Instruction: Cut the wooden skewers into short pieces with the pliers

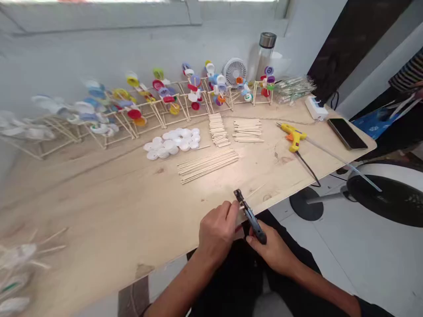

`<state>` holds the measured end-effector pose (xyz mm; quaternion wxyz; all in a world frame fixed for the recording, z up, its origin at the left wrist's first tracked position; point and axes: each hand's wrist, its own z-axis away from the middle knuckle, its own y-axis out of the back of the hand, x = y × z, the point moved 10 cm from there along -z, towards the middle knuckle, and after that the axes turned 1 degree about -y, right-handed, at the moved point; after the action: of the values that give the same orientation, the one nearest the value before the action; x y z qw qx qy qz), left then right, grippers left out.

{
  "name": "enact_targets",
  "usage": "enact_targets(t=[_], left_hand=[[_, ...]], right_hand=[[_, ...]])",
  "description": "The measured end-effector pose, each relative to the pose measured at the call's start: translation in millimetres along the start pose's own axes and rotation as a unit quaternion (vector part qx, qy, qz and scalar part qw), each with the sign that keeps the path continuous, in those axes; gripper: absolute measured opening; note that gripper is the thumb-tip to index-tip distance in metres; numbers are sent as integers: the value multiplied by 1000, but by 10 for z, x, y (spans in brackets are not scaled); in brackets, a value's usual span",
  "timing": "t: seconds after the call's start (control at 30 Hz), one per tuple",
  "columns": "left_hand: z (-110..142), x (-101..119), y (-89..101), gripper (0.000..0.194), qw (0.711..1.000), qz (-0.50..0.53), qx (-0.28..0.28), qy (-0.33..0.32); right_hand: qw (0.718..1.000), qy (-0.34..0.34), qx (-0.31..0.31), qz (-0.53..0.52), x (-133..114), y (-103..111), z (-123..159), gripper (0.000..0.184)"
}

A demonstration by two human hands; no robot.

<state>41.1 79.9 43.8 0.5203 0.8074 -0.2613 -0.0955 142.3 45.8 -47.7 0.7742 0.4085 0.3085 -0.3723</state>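
My right hand [272,248] is wrapped around the dark handles of a pair of pliers [251,216] at the table's front edge. The pliers' jaws point up and away from me, close to my left fingertips. My left hand [218,229] is closed in a pinch on a thin wooden stick [242,207], whose short pale end shows beside the jaws; the rest is hidden by my fingers. Just beyond lies another thin stick [257,190]. Farther back are a bundle of long sticks [208,165], two stacks of short sticks [218,130] and white bottle caps [173,143].
Stick frames with coloured caps [165,94] line the wall. A small fan [234,70], a glass bottle [265,55], a yellow glue gun [293,135], a power strip [316,108] and a phone [346,133] stand or lie toward the right. A round stool [390,193] is beside the table.
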Motion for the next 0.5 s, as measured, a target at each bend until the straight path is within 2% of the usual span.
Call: enact_targets(t=[0.13,0.23,0.5], left_hand=[[-19,84,86,22,998,-10,43,-37],[-19,120,107,19,996,-7,62,-57],[45,113,157,24,991,57,100,-61]], right_hand=[[1000,2,-1,9,-16,24,35,6],[999,-1,25,40,-36,87,57,3],[992,34,65,103,-86,163,93,6]])
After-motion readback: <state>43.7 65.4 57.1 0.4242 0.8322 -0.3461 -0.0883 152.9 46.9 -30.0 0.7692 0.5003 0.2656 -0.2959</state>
